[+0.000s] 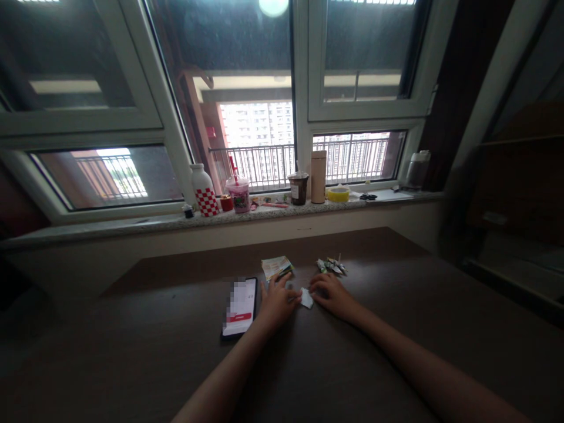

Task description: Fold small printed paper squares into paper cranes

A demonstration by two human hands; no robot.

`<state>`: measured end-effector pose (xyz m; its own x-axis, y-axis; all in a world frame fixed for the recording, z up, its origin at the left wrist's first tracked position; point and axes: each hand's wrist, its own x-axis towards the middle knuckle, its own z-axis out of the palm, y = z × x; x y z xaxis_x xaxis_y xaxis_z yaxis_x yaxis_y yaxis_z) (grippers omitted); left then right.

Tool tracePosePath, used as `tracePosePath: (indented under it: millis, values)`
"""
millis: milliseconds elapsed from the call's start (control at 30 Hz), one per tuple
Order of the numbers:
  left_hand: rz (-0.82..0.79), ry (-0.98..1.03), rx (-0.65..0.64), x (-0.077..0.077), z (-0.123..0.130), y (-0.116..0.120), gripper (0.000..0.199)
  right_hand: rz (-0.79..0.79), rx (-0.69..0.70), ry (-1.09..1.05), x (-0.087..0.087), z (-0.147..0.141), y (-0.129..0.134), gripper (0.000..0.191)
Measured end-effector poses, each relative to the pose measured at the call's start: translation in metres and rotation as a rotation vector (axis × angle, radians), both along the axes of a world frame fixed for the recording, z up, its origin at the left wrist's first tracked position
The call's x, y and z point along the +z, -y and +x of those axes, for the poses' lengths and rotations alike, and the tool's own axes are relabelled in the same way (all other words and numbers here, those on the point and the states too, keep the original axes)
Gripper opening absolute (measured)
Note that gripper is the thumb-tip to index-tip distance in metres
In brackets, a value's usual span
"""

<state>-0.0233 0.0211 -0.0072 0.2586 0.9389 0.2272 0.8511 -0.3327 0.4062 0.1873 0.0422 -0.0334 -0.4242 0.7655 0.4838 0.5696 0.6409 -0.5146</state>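
A small pale piece of paper [306,298] lies on the dark table between my two hands. My left hand [279,298] pinches its left edge, with the other fingers spread toward some printed cards [277,267]. On the right side of the paper, my right hand [329,294] rests on the table with curled fingers, the fingertips at or near the paper's upper right edge; whether they grip it is unclear. A phone [240,308] with a lit screen lies left of my left hand. Just beyond my right hand sits a small pile of crumpled wrappers or scraps [332,266].
Behind the table [176,317], a stone windowsill [264,212] holds a checkered bottle [205,191], a pink drink cup [238,194], a dark drink cup [298,189], a tan flask [318,177], yellow tape [338,194] and scissors [368,197].
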Motion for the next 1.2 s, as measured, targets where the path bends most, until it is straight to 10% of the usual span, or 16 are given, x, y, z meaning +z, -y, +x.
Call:
tracePosePath:
  millis: [1200]
  values:
    - [-0.007,0.014,-0.006,0.002,0.004,0.003,0.016,0.076,-0.007,0.106,0.013,-0.003,0.013,0.008]
